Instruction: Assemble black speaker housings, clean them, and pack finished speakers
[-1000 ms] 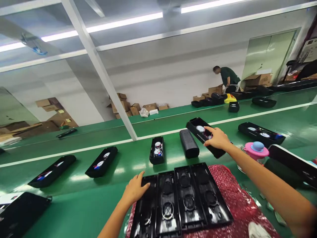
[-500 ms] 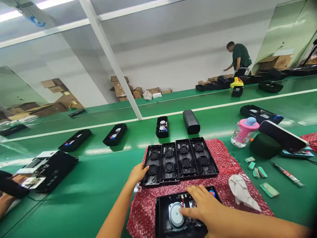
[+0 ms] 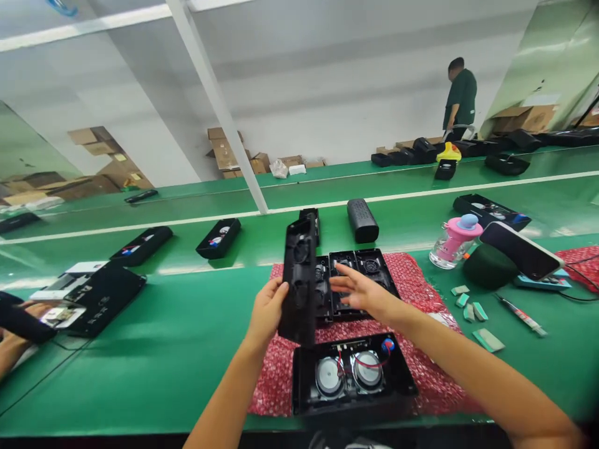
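My left hand (image 3: 266, 310) grips a black speaker cover panel (image 3: 297, 280) and holds it up on edge above the red bubble-wrap mat (image 3: 412, 274). My right hand (image 3: 359, 292) reaches toward that panel with fingers spread and nothing in it. Behind the raised panel, a row of matching black panels (image 3: 360, 274) lies flat on the mat. At the mat's near edge sits an open black speaker housing (image 3: 352, 374) with two round drivers and red wiring inside.
Several black speaker housings (image 3: 219, 237) and a closed black speaker (image 3: 362, 220) ride the green conveyor (image 3: 187, 312). A pink-lidded bottle (image 3: 453, 240), a phone on a stand (image 3: 521, 251), foam pads (image 3: 487, 340) and a pen lie right. Another person's hands (image 3: 14, 333) work at left; a person (image 3: 461, 100) stands far back.
My right hand set the speaker housing down on the mat and lifted toward the panels. My left hand picked the leftmost panel out of the row and tilted it upright.
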`<state>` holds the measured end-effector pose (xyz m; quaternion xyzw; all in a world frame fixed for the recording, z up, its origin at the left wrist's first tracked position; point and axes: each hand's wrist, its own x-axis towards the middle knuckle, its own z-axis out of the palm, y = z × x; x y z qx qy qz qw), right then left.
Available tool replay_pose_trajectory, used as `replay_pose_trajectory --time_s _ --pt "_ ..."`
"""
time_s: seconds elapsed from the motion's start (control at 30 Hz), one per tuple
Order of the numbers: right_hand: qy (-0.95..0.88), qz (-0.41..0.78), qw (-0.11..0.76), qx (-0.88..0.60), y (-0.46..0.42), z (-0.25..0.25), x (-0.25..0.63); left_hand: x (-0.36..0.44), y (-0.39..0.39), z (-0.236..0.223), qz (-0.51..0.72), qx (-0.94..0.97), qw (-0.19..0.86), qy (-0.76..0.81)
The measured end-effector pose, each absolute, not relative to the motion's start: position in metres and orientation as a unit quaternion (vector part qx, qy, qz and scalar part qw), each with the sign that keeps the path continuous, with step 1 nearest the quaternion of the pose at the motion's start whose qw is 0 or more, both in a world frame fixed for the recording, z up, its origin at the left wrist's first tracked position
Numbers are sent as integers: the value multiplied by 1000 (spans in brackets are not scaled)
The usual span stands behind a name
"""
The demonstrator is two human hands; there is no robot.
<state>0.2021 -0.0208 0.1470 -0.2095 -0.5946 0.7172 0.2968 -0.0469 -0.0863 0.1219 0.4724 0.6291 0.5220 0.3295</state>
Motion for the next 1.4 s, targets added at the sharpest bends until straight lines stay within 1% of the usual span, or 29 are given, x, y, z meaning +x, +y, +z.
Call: replay_pose_trajectory --time_s 0.1,0.2,0.33,0.4,0.47,0.53,0.6,0.7,0.77,0.83,0.93,1.0,1.13,1.23,1.4 --pt "-549 749 318 -192 -12 147 170 -2 -86 116 537 483 378 580" --pt "-528 761 328 -186 -18 153 156 19 -88 118 551 480 405 550" --pt "-522 761 332 -194 -37 172 179 6 -112 123 531 491 436 536" --pt "-547 734 342 -212 -42 185 204 -10 -136 115 522 495 430 545" --pt "-612 672 345 -234 -43 195 232 -24 -165 97 529 494 404 560" --pt "-714 573 323 -241 -44 199 254 -31 -194 71 536 498 392 557" --pt "-814 448 276 -248 -49 192 264 -29 -218 44 519 523 385 556" --pt "-908 270 166 -273 -69 164 254 -13 -239 13 526 506 395 558" --pt "-941 177 89 -274 -88 138 239 -2 -243 3 534 477 401 572" --pt "-961 92 39 -257 -105 116 226 4 -241 1 541 464 392 582" --pt "-972 -6 27 -232 -120 99 219 5 -236 3 542 499 368 568" --pt "-974 -44 48 -219 -122 98 220 3 -235 5 534 532 361 549" --pt "-978 -68 82 -180 -117 109 222 -1 -236 5 522 551 370 536" --pt "-980 -74 76 -171 -116 112 218 0 -236 3 520 556 375 529" --pt "-982 -58 47 -173 -120 103 212 0 -236 3 518 565 371 524"
